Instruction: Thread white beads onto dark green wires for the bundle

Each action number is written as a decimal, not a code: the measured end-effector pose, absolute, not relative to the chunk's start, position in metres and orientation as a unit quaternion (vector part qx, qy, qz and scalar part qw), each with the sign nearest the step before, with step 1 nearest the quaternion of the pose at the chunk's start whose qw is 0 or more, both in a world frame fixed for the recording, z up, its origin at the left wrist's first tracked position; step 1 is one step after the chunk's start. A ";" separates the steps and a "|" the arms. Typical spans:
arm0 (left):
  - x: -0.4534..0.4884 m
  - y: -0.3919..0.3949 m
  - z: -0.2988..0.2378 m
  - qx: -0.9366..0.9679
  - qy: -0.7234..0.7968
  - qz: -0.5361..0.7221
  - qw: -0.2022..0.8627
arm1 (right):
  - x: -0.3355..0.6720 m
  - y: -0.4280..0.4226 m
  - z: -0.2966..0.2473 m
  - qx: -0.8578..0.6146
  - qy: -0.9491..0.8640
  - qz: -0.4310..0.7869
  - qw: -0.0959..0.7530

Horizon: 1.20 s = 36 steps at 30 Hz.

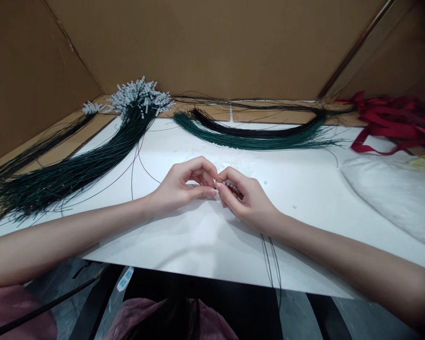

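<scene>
Over the middle of the white board (184, 241), both hands meet at the fingertips. Between the thumb and fingers of my right hand (250, 196) is a dark wire strung with white beads (231, 184). Its beaded part runs into the palm, and dark wire tails (274, 257) hang below the wrist over the board's front edge. My left hand (187, 184) is curled in a pinch, its fingertips against those of the right. A tiny white piece (216, 192) shows by the left thumb; what the left fingers grip is mostly hidden.
To the left lies a large bundle of green wires (92, 163) with white beaded tips (138, 97), beside a smaller bundle (38, 141). Bare green and black wires (255, 137) curve along the back. Red ribbon (393, 123) and a clear plastic bag (393, 189) lie right. Cardboard walls (212, 47) enclose the board.
</scene>
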<state>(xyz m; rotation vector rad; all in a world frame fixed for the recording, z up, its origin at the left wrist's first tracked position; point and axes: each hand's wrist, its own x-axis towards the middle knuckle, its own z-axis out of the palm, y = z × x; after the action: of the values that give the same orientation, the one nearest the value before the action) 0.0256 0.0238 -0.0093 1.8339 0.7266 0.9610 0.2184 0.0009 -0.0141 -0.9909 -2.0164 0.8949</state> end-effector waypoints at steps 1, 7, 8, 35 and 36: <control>0.026 0.024 -0.009 0.744 0.294 0.390 0.455 | 0.218 0.001 -0.014 -0.384 -0.780 0.347 0.353; 0.026 0.023 -0.009 0.746 0.293 0.390 0.453 | 0.218 0.001 -0.015 -0.384 -0.780 0.349 0.351; 0.026 0.023 -0.009 0.746 0.293 0.390 0.454 | 0.218 0.001 -0.015 -0.382 -0.780 0.349 0.351; 0.025 0.023 -0.010 0.747 0.292 0.391 0.452 | 0.219 0.001 -0.014 -0.377 -0.781 0.352 0.352; 0.025 0.023 -0.010 0.747 0.290 0.391 0.452 | 0.219 0.001 -0.015 -0.377 -0.782 0.351 0.351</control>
<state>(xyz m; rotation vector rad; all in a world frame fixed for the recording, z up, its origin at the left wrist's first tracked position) 0.0251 0.0230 -0.0099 1.8467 0.7173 0.9668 0.2188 0.0015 -0.0146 -0.9768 -2.0246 0.9076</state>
